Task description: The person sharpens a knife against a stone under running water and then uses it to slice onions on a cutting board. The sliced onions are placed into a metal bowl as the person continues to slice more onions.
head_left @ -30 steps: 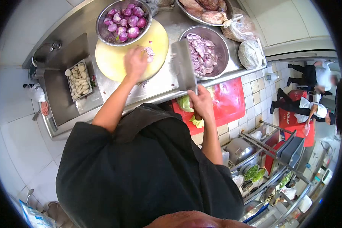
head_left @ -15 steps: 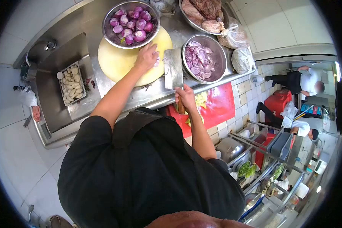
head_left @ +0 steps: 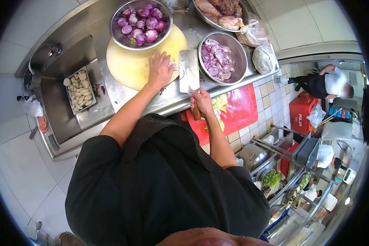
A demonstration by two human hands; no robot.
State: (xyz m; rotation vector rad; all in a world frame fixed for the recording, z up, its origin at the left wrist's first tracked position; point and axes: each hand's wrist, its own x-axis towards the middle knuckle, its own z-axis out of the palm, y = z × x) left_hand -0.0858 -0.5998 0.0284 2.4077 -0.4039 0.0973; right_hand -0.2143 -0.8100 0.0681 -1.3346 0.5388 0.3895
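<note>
Left hand palm-down, fingers spread, over the round yellow cutting board; small purple-white onion piece just to its right, contact unclear. Right hand grips the wooden handle of the broad steel cleaver, blade's long axis pointing away from the body. Onion lies between left hand and blade, nearer the left hand.

Bright, with curved fisheye edges.

Board yellow. Onions at its top purple; slices to its right purple-and-white. Mat, lower right, red.
</note>
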